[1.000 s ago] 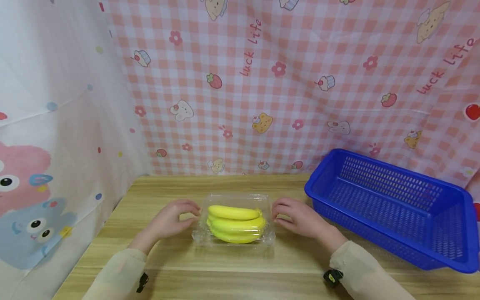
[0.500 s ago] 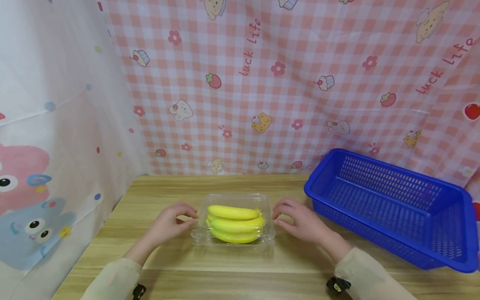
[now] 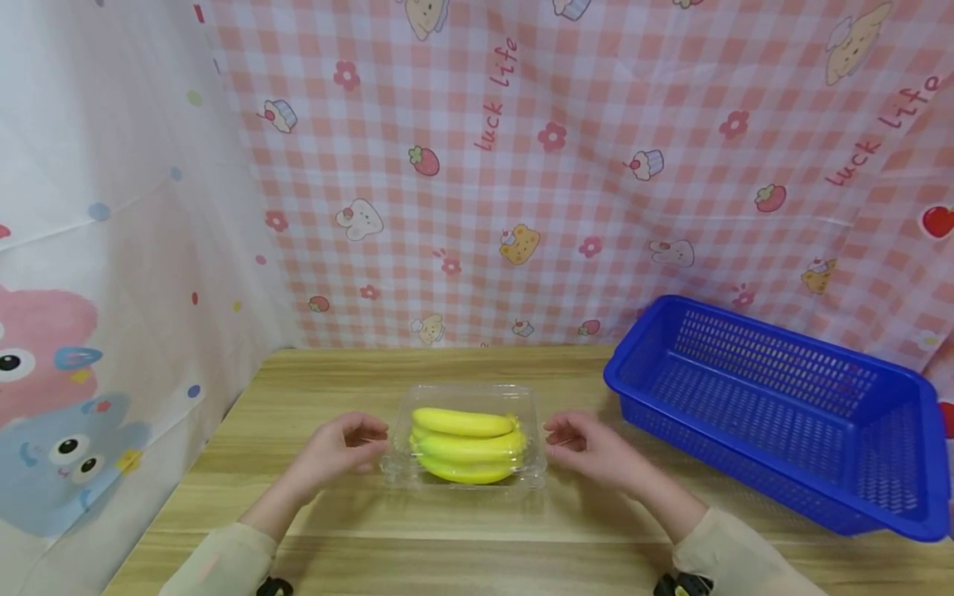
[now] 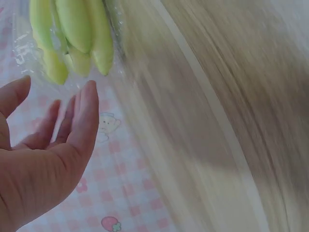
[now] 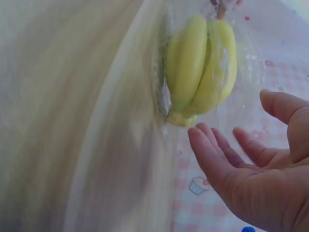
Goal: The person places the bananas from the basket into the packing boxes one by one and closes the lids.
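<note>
A clear plastic clamshell box (image 3: 477, 395) sits on the wooden table with a bunch of yellow bananas (image 3: 469, 448) inside. Its lid appears closed over the fruit. On the box's left side is my left hand (image 3: 338, 454), fingers loosely bent with nothing between them. My right hand (image 3: 596, 455) mirrors it at the right side, fingertips right at the box's edge. The left wrist view has the thumb (image 4: 15, 94) and fingers spread just off the box's end. In the right wrist view, relaxed fingers (image 5: 212, 154) hover close to the banana stems.
To the right on the table stands a large blue perforated basket (image 3: 745, 397). Behind the table hangs a pink checked curtain (image 3: 477, 190), and a white patterned cloth (image 3: 149, 273) covers the left side.
Both hands have shifted slightly toward the near edge, with the wrists drawing back and apart. The box of bananas stays where it was.
</note>
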`<state>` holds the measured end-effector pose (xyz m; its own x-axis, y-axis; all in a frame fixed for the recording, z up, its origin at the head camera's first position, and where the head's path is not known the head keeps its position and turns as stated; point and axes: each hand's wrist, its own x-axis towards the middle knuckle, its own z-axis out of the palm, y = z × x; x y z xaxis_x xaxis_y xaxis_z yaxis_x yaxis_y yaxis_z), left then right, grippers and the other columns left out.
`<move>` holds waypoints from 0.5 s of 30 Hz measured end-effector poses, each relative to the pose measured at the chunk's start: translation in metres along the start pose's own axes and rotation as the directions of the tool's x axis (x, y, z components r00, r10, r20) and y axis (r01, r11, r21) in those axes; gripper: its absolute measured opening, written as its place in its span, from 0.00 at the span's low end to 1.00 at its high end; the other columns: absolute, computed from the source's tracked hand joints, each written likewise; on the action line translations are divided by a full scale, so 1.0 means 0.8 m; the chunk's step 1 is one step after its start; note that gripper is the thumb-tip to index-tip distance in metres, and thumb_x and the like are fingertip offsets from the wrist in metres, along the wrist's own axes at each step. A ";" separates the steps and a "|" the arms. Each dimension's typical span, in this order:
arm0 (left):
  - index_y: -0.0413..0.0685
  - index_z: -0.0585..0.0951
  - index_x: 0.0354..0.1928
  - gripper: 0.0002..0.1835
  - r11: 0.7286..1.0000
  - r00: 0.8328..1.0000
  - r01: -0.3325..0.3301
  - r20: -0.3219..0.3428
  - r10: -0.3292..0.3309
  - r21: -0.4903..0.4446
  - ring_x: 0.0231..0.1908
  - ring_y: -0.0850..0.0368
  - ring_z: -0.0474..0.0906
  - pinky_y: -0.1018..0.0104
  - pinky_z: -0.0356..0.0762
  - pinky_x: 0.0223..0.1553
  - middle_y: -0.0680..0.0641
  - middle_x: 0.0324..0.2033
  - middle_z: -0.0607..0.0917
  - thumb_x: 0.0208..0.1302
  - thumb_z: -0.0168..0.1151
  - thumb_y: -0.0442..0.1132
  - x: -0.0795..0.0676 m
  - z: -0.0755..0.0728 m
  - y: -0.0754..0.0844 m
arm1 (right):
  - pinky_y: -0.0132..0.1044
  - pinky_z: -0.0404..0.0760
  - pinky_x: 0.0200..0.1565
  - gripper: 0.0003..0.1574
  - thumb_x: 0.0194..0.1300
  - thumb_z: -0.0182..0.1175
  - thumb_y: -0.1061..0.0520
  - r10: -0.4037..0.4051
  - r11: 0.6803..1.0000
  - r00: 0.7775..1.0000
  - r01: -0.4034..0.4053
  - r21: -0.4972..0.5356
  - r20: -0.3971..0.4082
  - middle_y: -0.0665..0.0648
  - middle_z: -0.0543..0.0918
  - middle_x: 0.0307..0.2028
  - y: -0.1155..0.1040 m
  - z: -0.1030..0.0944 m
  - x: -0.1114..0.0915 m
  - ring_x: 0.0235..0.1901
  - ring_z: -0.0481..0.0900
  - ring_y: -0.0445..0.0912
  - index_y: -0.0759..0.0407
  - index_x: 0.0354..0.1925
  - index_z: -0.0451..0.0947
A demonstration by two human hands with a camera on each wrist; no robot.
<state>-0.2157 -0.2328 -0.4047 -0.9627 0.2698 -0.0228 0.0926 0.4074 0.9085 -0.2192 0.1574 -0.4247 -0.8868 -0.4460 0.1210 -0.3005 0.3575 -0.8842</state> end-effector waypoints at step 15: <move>0.18 0.56 0.67 0.35 0.916 0.969 0.233 0.155 -0.191 -0.326 0.45 0.51 0.79 0.52 0.82 0.49 0.35 0.51 0.75 0.67 0.62 0.31 -0.006 0.011 0.003 | 0.52 0.82 0.50 0.43 0.69 0.59 0.63 0.190 0.858 0.968 -0.244 0.453 0.162 0.71 0.76 0.48 -0.007 0.017 -0.011 0.43 0.82 0.54 0.87 0.66 0.47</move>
<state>-0.2087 -0.2254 -0.4058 -0.9113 0.3190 -0.2603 -0.2219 0.1519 0.9632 -0.2051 0.1481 -0.4269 -0.8589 -0.4969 -0.1242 0.1179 0.0442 -0.9920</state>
